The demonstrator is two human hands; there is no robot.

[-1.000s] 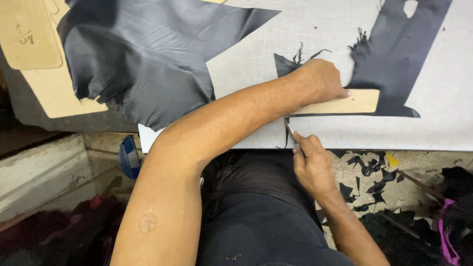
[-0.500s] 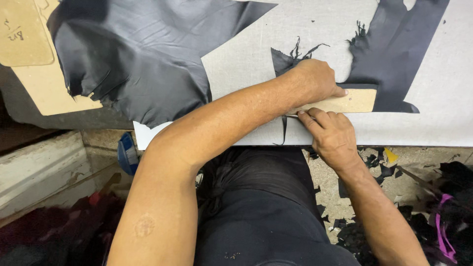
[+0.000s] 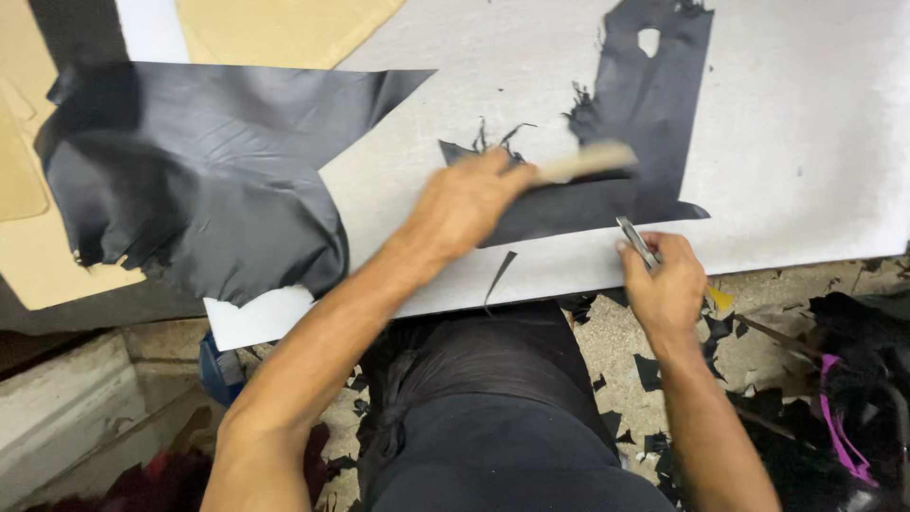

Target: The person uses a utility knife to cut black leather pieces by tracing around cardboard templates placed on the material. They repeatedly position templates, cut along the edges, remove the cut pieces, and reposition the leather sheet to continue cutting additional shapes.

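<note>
Wooden template (image 3: 592, 161), blurred, gripped in the closed left hand (image 3: 466, 201), over the black leather strip (image 3: 616, 190) on the white desk (image 3: 806, 142). Right hand (image 3: 666, 284), just beside it, closed around a small metal knife (image 3: 637, 240). Larger black leather sheet (image 3: 199, 180) lies left of the left hand.

Left hand (image 3: 464, 204) outstretched, fingers closed, right hand (image 3: 666, 284) fisted

Black leather (image 3: 218, 180) – matt, creased; knife blade (image 3: 637, 241) – metal.
</note>
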